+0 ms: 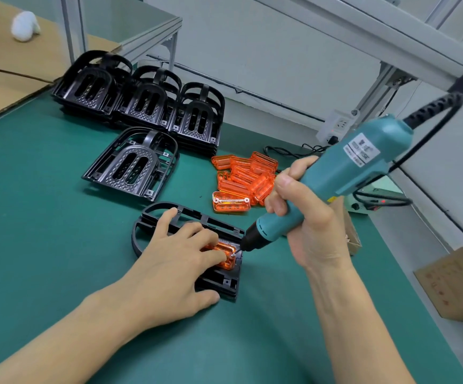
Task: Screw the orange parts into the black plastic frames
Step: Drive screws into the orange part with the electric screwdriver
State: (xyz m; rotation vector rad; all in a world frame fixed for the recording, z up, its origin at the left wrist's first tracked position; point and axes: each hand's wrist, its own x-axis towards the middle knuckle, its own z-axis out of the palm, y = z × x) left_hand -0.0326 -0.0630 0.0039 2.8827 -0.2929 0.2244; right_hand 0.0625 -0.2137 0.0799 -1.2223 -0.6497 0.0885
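Orange part (223,254) seated in the black plastic frame (147,231), pinned under my left hand (177,261) while the screwdriver tip meets its screw.

I see my left fingers lying fairly straight across the orange part, pressing it into the frame on the green mat (45,217). My right hand (305,220) is curled tight round the teal electric screwdriver (344,173), its black nose angled down at the screw (233,255) just beyond my left fingertips. Past the right-hand grip lies the loose pile of orange parts (245,181); further off from my left hand sit a single frame (133,164) and the stacks of frames (139,103).
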